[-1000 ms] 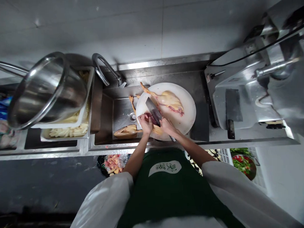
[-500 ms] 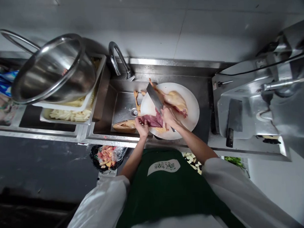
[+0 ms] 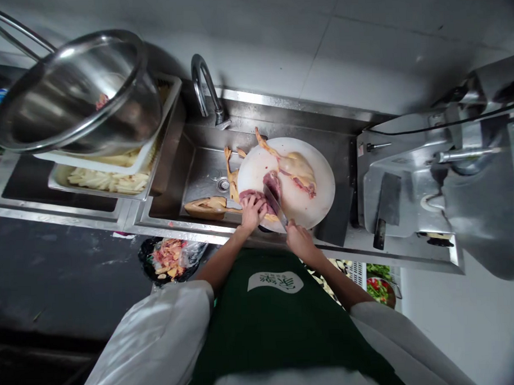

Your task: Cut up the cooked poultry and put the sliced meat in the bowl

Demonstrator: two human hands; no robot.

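Bridging the right part of the steel sink (image 3: 197,178), the round white cutting board (image 3: 314,204) looks to be carried only by the sink's rim and the desk edge, so a hard downward stroke could rock it or slide it toward the basin. On its far half lies a split raw bird (image 3: 296,167), apart from the work, and a slide would take it along. Nearer the person, the cleaver (image 3: 275,202) stands tilted with its edge in the dark red meat (image 3: 257,196) at the board's near left edge. The right hand (image 3: 299,240) is wrapped tight round the handle, and a wet grip could let the blade twist. The left hand (image 3: 252,210) presses on the meat with fingers curled together, just beside the blade. If the slick piece slips, those fingertips are the closest thing to the edge.
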